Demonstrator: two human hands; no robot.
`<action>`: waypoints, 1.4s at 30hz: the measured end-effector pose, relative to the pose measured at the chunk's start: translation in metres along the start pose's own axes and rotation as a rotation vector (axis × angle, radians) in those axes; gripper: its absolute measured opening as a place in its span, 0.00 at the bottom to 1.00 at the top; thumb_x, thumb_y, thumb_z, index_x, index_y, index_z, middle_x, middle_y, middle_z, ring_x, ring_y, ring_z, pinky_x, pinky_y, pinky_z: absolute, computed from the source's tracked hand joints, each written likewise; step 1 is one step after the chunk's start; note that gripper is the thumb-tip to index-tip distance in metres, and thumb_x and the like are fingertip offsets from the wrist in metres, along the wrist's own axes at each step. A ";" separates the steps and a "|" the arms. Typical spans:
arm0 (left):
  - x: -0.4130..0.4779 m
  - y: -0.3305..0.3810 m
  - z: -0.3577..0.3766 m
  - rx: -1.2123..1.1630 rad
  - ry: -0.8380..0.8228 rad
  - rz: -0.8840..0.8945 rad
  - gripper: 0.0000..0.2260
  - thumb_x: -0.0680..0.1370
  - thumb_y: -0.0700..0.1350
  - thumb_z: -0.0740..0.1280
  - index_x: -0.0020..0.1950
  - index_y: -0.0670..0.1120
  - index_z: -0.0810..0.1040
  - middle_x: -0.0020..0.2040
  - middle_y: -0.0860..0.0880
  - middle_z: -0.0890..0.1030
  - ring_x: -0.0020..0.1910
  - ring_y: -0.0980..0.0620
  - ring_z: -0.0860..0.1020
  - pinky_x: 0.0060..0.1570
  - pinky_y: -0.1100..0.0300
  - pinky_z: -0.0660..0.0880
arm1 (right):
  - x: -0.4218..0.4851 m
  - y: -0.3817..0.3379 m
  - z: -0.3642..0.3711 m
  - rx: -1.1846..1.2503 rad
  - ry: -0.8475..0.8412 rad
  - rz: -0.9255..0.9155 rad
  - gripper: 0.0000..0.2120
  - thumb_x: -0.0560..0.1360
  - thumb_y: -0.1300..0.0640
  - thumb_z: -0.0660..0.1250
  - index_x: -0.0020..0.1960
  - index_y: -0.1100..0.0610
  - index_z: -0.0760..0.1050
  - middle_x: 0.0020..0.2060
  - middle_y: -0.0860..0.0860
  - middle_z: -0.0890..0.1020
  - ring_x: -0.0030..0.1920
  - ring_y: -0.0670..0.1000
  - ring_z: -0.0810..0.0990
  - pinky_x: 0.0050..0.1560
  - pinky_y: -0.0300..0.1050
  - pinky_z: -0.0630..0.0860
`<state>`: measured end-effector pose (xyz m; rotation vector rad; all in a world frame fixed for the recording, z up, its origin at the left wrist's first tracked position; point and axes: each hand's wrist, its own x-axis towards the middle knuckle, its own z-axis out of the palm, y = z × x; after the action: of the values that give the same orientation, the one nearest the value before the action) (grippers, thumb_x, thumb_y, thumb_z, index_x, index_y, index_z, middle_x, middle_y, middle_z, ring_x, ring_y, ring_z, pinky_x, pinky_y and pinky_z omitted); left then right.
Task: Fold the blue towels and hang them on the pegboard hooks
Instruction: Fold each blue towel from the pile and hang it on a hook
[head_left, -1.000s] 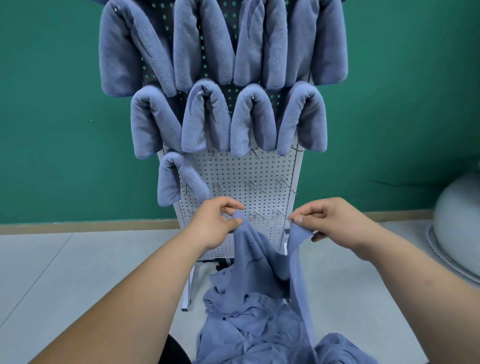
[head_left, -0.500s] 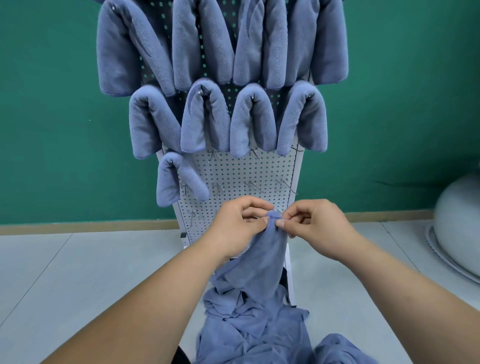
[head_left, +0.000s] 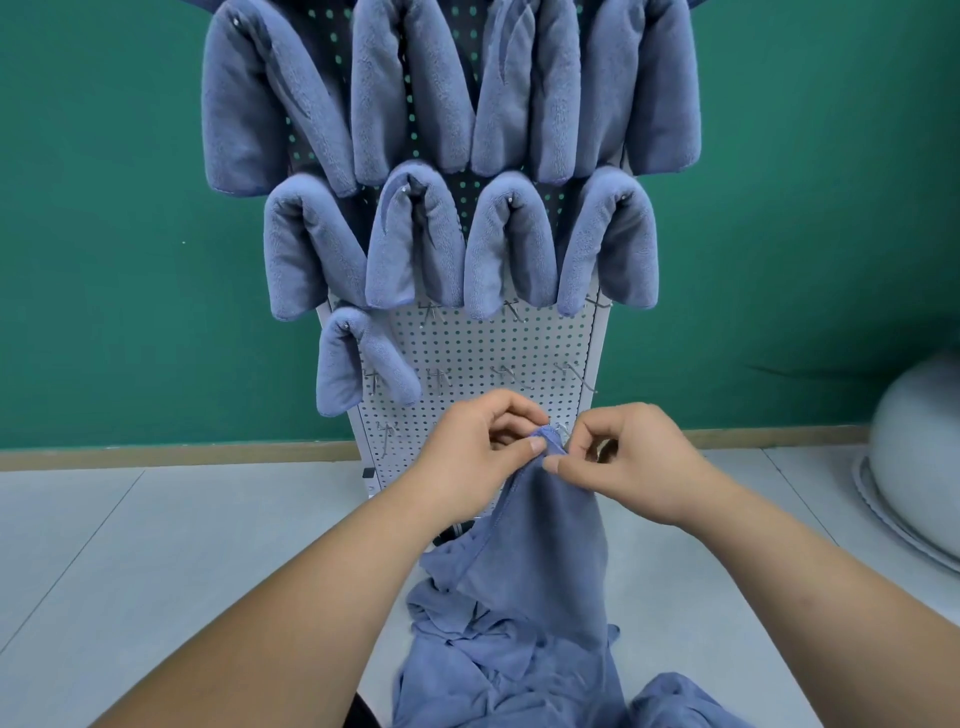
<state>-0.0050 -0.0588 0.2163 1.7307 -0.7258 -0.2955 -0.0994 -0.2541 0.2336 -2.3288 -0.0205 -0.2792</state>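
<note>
A blue towel (head_left: 545, 551) hangs doubled from its two top corners, held together in front of the lower part of the white pegboard (head_left: 467, 348). My left hand (head_left: 478, 452) pinches the corners from the left and my right hand (head_left: 628, 462) pinches them from the right, fingertips almost touching. The towel's lower end trails into a heap of loose blue towels (head_left: 498, 670) at the bottom. Several folded blue towels (head_left: 415, 244) hang over hooks in the upper rows, and one small folded towel (head_left: 353, 364) hangs at the left of the third row. Bare metal hooks (head_left: 501, 371) stand free beside it.
A green wall (head_left: 130, 234) rises behind the pegboard, above a wooden skirting strip (head_left: 182, 452) and a pale tiled floor (head_left: 156, 545). A rounded pale grey object (head_left: 919, 452) sits on the floor at the right edge.
My two hands came together from apart, bringing the towel's two top corners into one pinch, so the towel now hangs doubled. The hands have risen slightly toward the pegboard.
</note>
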 end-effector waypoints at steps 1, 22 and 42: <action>0.000 0.001 0.000 0.026 0.001 0.016 0.09 0.79 0.37 0.74 0.54 0.50 0.82 0.42 0.54 0.86 0.42 0.54 0.81 0.52 0.60 0.80 | 0.000 0.000 0.000 0.010 -0.007 -0.003 0.16 0.73 0.49 0.80 0.33 0.53 0.78 0.29 0.44 0.81 0.29 0.43 0.73 0.35 0.38 0.70; 0.000 -0.009 -0.009 0.178 -0.118 -0.023 0.10 0.73 0.47 0.82 0.51 0.51 0.86 0.46 0.52 0.86 0.44 0.54 0.83 0.50 0.61 0.81 | 0.003 0.014 0.010 -0.028 -0.073 0.059 0.09 0.74 0.49 0.79 0.40 0.49 0.82 0.34 0.46 0.84 0.33 0.45 0.78 0.37 0.42 0.75; 0.001 -0.006 -0.010 0.392 -0.150 0.002 0.06 0.75 0.48 0.80 0.45 0.56 0.84 0.39 0.54 0.86 0.41 0.54 0.84 0.49 0.56 0.82 | 0.004 0.017 0.011 -0.106 -0.182 0.048 0.09 0.73 0.45 0.80 0.41 0.45 0.81 0.33 0.39 0.82 0.32 0.41 0.76 0.35 0.34 0.71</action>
<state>0.0027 -0.0505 0.2140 2.0935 -0.9413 -0.2977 -0.0919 -0.2585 0.2154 -2.4495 -0.0404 -0.0439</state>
